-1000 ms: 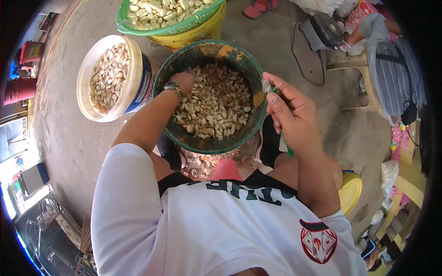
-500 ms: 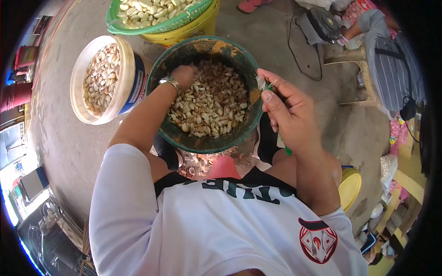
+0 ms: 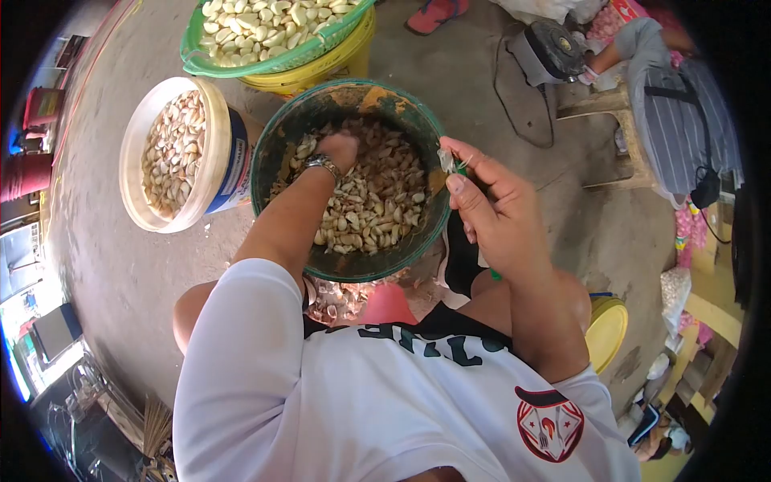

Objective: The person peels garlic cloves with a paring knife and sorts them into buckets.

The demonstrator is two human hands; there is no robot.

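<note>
My left hand (image 3: 339, 151), with a metal watch (image 3: 324, 166) at the wrist, reaches into a dark green tub (image 3: 353, 269). Its fingers are dug in among unpeeled garlic cloves (image 3: 373, 213) and are hidden. Over the tub's right rim, my right hand (image 3: 494, 197) is closed in a pinch. Between its thumb and forefinger sits a slim green tool (image 3: 461, 167), mostly covered by the hand. Pale, papery garlic skin (image 3: 446, 160) clings at the fingertips. Whether the tool has a blade cannot be seen.
A white pail (image 3: 132, 181) of unpeeled cloves stands left of the tub. Behind it, a green basket (image 3: 195, 64) of peeled cloves rests on a yellow bucket (image 3: 353, 56). Garlic skins (image 3: 341, 301) litter the floor near a red object (image 3: 388, 304). Another person sits by a stool (image 3: 598, 104).
My left hand has moved rightward within the tub, still down among the cloves. My right hand keeps its pinch at the rim. The whole view has shifted slightly.
</note>
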